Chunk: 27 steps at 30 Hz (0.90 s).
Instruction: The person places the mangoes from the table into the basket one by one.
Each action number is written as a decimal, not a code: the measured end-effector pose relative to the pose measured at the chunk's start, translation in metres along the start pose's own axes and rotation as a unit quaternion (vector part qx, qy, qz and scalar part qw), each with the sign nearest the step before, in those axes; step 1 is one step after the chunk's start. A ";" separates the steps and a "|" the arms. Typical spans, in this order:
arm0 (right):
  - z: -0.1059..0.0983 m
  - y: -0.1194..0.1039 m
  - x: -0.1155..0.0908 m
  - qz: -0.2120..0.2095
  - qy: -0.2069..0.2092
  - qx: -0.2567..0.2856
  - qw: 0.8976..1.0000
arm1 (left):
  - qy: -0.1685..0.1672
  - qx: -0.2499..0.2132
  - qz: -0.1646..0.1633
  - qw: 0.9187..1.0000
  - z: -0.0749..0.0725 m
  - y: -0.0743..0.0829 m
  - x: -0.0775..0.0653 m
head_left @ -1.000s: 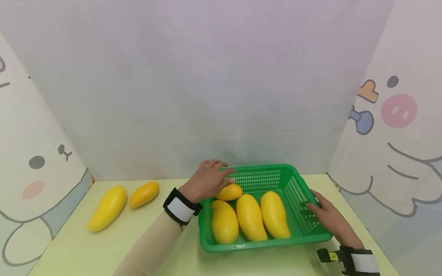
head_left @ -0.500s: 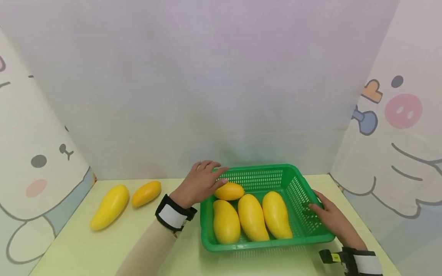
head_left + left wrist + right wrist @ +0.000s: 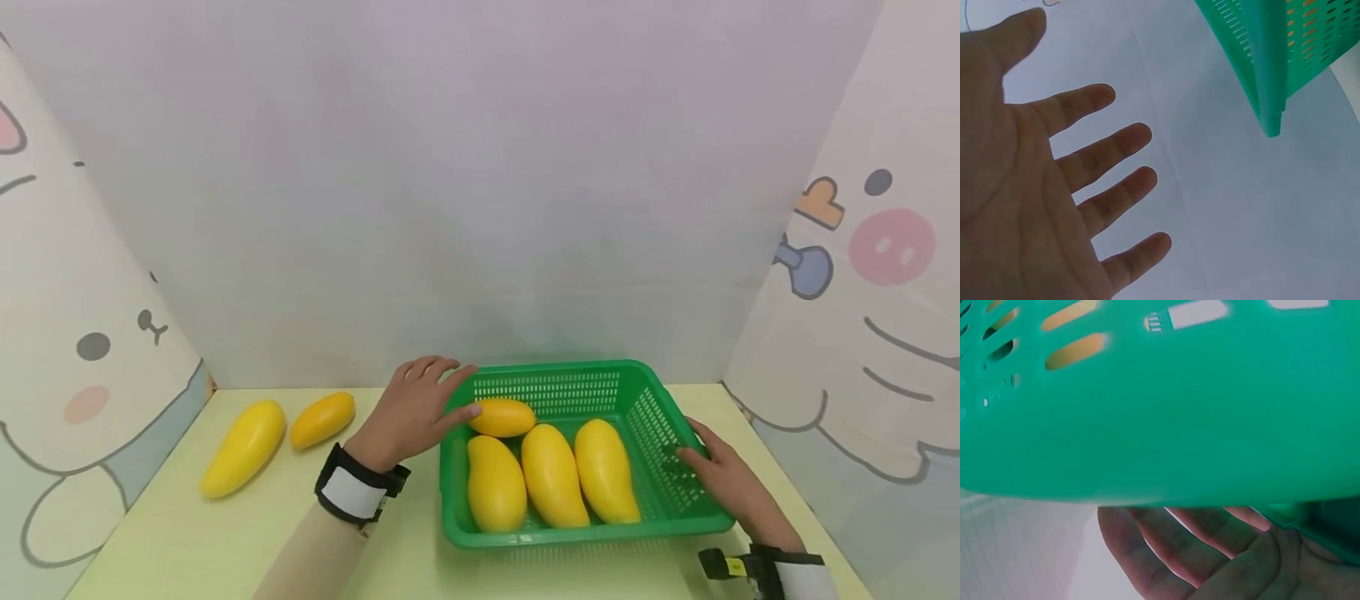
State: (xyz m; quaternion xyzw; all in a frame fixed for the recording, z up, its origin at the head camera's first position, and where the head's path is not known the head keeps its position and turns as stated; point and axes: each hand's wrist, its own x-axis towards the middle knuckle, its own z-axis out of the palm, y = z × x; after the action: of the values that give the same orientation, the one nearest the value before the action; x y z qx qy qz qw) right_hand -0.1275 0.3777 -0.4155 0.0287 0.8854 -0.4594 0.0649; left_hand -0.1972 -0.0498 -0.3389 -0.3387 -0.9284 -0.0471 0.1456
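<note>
A green plastic basket (image 3: 585,533) stands on the table with yellow mangoes in it. Three large ones lie side by side at the front, among them a middle mango (image 3: 553,475); a smaller mango (image 3: 506,417) lies behind them at the back left. My right hand (image 3: 735,483) holds the basket's right rim, thumb over the inner side; in the right wrist view its fingers (image 3: 1166,550) bend round below the rim. At the basket's left back corner my left hand (image 3: 408,412) hovers, holding nothing. Its fingers (image 3: 1104,153) are spread apart from the basket in the left wrist view.
On the table's left side lie a large yellow mango (image 3: 243,450) and a smaller orange-yellow mango (image 3: 322,420). A pale wall (image 3: 465,192) rises right behind the table. Cartoon-printed side panels (image 3: 862,333) flank it.
My left hand has drawn back leftward, from over the basket's left rim and small mango to beside the corner. My right hand stays on the rim. The view has shifted slightly.
</note>
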 end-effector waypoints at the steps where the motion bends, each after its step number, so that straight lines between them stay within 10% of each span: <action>1: 0.000 0.001 0.000 0.002 0.000 0.001 1.000 | 0.002 -0.001 -0.004 1.000 0.001 0.000 -0.002; 14: -0.001 0.008 -0.001 0.021 -0.005 0.007 1.000 | 0.071 0.003 -0.053 0.996 0.006 -0.018 -0.027; 27: -0.002 0.006 0.003 0.006 -0.002 0.006 1.000 | 0.065 -0.006 -0.097 0.993 0.009 -0.044 -0.053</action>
State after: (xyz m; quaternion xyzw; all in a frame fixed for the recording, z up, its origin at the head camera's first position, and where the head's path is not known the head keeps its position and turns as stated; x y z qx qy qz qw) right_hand -0.1297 0.3827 -0.4191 0.0332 0.8823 -0.4645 0.0690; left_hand -0.1888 -0.1146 -0.3629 -0.2443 -0.9451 -0.0888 0.1981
